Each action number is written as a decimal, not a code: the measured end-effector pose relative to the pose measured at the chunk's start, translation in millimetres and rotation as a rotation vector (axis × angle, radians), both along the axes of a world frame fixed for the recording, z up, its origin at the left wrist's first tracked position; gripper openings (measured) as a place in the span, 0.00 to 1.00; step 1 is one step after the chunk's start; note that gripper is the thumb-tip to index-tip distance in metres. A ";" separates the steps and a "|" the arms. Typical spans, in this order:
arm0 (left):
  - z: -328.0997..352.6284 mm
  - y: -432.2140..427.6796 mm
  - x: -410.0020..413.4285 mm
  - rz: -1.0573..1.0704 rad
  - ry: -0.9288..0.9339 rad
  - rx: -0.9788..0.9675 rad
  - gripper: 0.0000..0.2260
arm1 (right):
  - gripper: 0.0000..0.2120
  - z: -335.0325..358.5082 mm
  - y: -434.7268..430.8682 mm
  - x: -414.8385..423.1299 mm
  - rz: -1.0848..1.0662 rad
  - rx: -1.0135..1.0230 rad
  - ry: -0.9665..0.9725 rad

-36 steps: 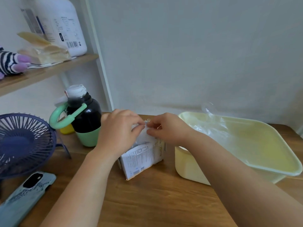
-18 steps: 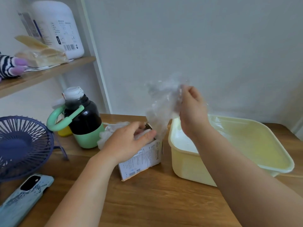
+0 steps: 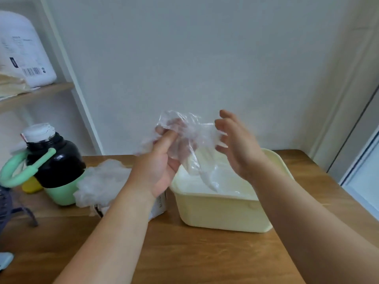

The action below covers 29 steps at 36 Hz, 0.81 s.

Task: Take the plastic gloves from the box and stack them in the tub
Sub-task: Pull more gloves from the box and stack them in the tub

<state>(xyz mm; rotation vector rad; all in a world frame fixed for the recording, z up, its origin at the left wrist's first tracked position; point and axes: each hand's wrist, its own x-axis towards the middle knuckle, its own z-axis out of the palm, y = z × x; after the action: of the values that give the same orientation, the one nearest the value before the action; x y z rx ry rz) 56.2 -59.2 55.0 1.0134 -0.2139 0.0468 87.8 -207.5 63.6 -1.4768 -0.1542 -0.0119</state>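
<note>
Head view: left hand (image 3: 162,162) pinches clear plastic glove (image 3: 189,138) above yellow tub (image 3: 221,214); right hand (image 3: 238,146) loose-fingered, touching film. Best smooth glove first, lay flat inside.

Item count, as seen from the head view:

- Hands: two. The left hand (image 3: 162,162) and right hand (image 3: 238,144) are at frame centre.
- Clear plastic glove (image 3: 184,136): one piece of film raised between the hands. Whether it is one glove or several cannot be told.
- Heap of gloves (image 3: 102,181): one, centre left. The pieces in it cannot be counted.
- Box (image 3: 159,203): one, mostly hidden behind the left forearm.
- Tub (image 3: 221,214): one, pale yellow, centre right.
- Bottle (image 3: 57,160): one, black with a green base, at left.
- White jug (image 3: 22,52): one, upper left.
- Small yellow object (image 3: 30,185): one, behind the bottle.
</note>
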 end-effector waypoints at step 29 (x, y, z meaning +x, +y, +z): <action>-20.4 -44.9 26.4 -0.230 -0.182 1.912 0.27 | 0.45 -40.0 -72.9 -0.1 -0.211 -1.313 0.036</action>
<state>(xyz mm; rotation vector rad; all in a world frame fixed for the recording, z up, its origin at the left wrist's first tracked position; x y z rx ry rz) 82.6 -104.1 34.6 2.8791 -0.5664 -0.3506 87.6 -280.3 23.5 -2.7974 0.0563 -0.0639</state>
